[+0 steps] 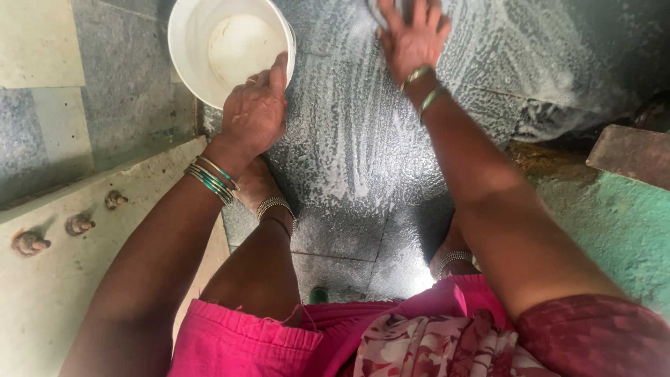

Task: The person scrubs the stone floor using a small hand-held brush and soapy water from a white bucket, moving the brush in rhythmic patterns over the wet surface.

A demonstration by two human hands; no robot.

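Grey stone floor (363, 230) lies wet and streaked with soap foam ahead of our feet. Our right hand (413, 36) presses flat on a pale scrubbing cloth (380, 10), fingers spread over it, at the far edge. Just left of it stands the white bucket (188, 63); our left hand (255, 112) rests on its near rim, fingers curled loosely.

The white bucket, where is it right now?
In the head view the white bucket stands at the upper left on the wet stone floor; the left hand grips its near rim, while the right hand presses on the soapy floor.
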